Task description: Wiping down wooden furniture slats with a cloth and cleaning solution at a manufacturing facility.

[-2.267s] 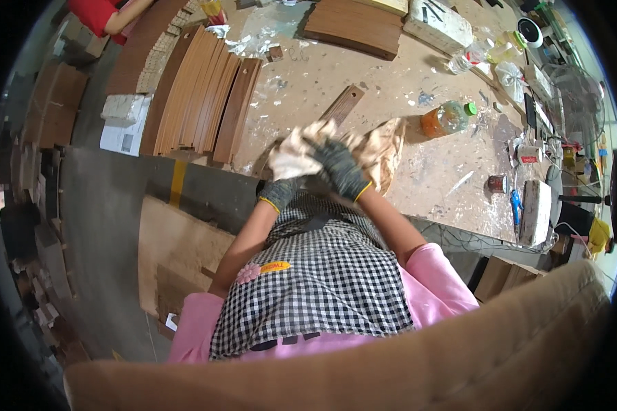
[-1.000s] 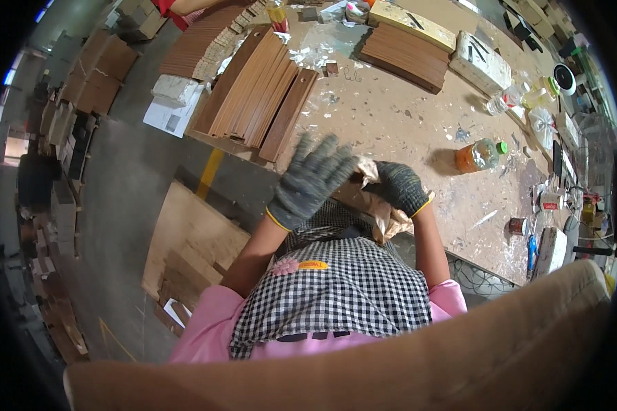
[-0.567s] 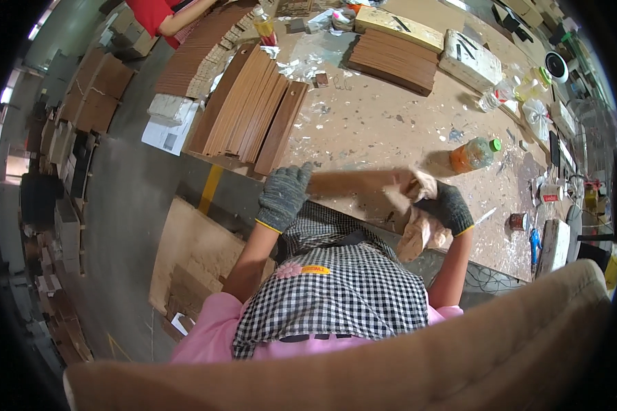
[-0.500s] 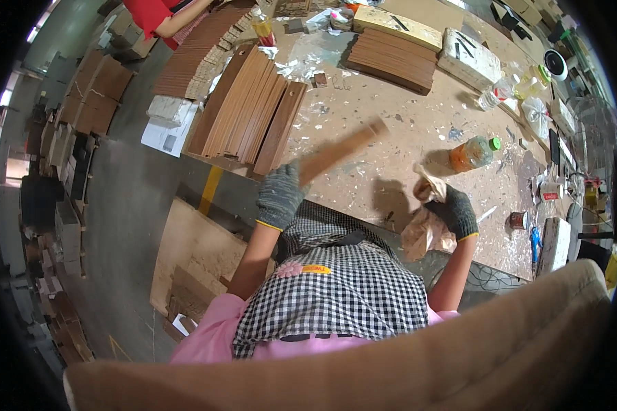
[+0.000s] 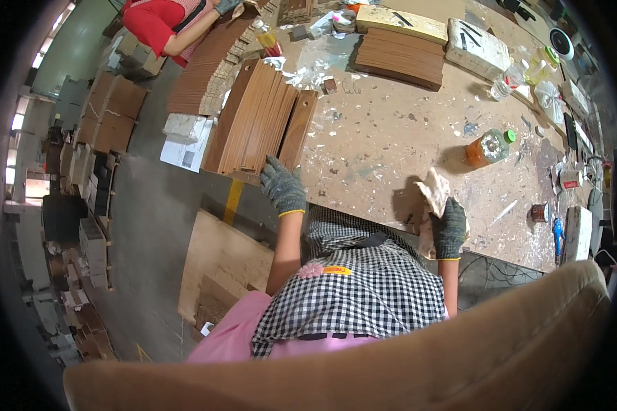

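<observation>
My left hand [image 5: 282, 186], in a grey knit glove with a yellow cuff, is at the table's near edge. Its fingers are closed over the near end of a brown wooden strip [image 5: 299, 123], which lies beside a row of similar strips [image 5: 248, 123]. My gloved right hand [image 5: 450, 229] grips a crumpled, cream-coloured cloth [image 5: 434, 193]. Part of the cloth sticks up past the fingers, and part hangs below by the table edge. Beyond that hand, a clear bottle of orange liquid with a green cap [image 5: 490, 148] lies tilted on the table.
Several brown boards [image 5: 399, 58] are stacked at the back, beside a white block [image 5: 477, 49]. A co-worker in red [image 5: 159, 27] stands at the far left by more strips [image 5: 206, 75]. A small brown jar [image 5: 539, 212] and a blue-handled tool [image 5: 559, 236] are at the right.
The loose wooden strip my left hand held over the table is no longer there; that hand has moved to the strips at the left. The right hand keeps the cloth, turned more upright.
</observation>
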Motion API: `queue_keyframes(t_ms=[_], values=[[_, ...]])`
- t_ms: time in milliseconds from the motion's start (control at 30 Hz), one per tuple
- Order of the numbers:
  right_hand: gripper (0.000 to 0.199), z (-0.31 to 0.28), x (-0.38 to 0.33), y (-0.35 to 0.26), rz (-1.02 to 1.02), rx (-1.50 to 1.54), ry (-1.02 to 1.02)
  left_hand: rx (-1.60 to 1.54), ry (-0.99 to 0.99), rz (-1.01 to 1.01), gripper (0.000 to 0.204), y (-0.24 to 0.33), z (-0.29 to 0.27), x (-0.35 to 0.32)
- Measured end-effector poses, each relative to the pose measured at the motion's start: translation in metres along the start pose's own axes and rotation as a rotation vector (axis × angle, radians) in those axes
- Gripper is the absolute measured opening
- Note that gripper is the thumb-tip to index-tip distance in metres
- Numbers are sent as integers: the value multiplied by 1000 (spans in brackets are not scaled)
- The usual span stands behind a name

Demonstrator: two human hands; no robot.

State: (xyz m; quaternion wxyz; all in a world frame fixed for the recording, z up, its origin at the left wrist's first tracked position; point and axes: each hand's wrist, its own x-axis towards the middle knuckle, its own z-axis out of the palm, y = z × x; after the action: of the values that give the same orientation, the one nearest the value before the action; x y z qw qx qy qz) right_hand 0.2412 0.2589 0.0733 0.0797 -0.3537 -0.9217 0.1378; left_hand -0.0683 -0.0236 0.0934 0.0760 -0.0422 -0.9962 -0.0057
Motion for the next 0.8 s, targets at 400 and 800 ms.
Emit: queue_keyframes(t_ms=[400,800], values=[[55,23,-17,-29,-206,37,140,-244,175,619,73,80,-9,24],[54,23,-11,-31,-226,1,152,-429,-34,759,86,256,136,223]])
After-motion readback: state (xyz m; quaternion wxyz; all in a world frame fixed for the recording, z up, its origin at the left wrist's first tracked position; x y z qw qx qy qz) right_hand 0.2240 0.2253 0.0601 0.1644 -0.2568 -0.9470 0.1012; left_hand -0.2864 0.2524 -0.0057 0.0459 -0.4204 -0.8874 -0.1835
